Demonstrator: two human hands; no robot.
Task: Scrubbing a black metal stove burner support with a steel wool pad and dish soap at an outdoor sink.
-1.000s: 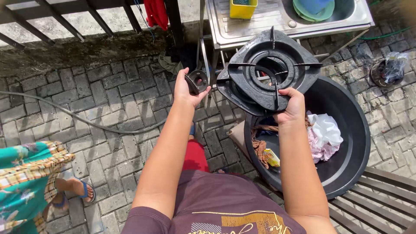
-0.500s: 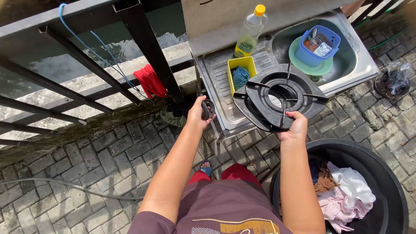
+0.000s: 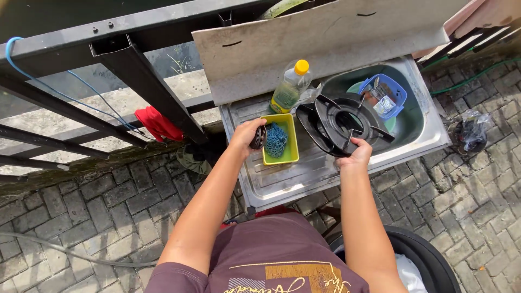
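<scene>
Nearest to me, at the bottom edge, I see the rim of a black tub [image 3: 429, 255] on the paved floor. Above it my two arms reach to the steel sink unit [image 3: 282, 184].

My right hand [image 3: 355, 157] is clenched on the near edge of the black stove grate [image 3: 339, 123]. It holds the grate tilted over the drainboard, partly over the basin, probably so that dirt falls there.

My left hand [image 3: 245, 137] grasps a small dark round piece [image 3: 257, 138], perhaps a burner cap, just beside the yellow tray [image 3: 279, 141]. A blue scrubber [image 3: 277, 140] lies in this tray.

Farther away stands a soap bottle [image 3: 290, 87] with a yellow cap, and in the basin a blue basket [image 3: 386, 95] sits on a green plate [image 3: 401, 123].
</scene>
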